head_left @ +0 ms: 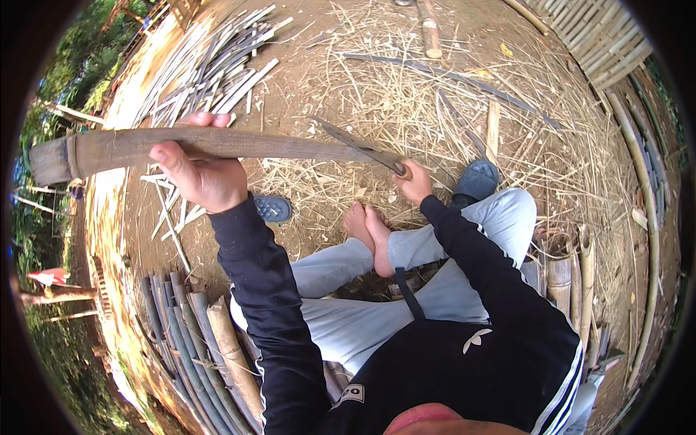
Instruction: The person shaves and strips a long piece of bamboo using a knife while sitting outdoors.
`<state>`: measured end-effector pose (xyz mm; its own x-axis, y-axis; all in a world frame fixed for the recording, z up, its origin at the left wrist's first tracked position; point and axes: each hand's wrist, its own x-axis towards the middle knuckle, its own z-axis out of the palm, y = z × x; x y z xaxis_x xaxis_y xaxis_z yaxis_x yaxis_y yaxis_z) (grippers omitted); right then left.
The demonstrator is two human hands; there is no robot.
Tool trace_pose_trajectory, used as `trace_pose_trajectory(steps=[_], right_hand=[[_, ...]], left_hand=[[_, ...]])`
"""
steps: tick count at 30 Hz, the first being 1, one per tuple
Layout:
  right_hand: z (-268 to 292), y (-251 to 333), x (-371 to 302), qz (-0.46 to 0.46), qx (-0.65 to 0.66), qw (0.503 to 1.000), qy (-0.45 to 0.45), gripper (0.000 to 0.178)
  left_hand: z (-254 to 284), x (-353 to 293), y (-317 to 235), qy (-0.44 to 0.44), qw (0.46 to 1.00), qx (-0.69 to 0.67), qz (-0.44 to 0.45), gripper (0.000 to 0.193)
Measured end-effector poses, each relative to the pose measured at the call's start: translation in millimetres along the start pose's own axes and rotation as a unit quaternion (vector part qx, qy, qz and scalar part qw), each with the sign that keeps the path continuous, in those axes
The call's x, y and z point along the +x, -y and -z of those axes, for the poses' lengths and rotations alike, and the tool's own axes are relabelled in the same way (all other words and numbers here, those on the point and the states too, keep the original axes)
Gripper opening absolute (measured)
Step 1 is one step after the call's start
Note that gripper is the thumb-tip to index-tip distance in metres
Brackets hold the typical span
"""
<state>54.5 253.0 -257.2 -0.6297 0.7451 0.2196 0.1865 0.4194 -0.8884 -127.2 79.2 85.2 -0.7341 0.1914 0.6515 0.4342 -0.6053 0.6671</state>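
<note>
A long brown bamboo piece with a ringed joint near its left end spans the view from the far left to the middle. My left hand grips it left of the middle, thumb on the near side and fingertips showing past the far edge. Closed round a knife's handle is my right hand, at the bamboo's right end. The knife's dark, narrow blade slants up and left across that end. Whether the edge bites into the bamboo, I cannot tell.
Pale shavings litter the dirt ahead. Split strips lie heaped at the far left. Bamboo poles are stacked beside me at the lower left, and cut bamboo sections stand at the right. Two blue sandals flank my bare feet.
</note>
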Motion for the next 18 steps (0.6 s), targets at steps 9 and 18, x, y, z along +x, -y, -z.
trace_pose_trajectory(steps=[9, 18], right_hand=[[1.1, 29.4, 0.8, 0.113, 0.095, 0.98, 0.137, 0.032], [2.9, 65.3, -28.7, -0.04, 0.225, 0.947, 0.225, 0.029]], left_hand=[[83.3, 34.7, -19.8, -0.07, 0.989, -0.128, -0.029, 0.047], [75.8, 26.3, -12.5, -0.029, 0.996, 0.057, -0.067, 0.046]])
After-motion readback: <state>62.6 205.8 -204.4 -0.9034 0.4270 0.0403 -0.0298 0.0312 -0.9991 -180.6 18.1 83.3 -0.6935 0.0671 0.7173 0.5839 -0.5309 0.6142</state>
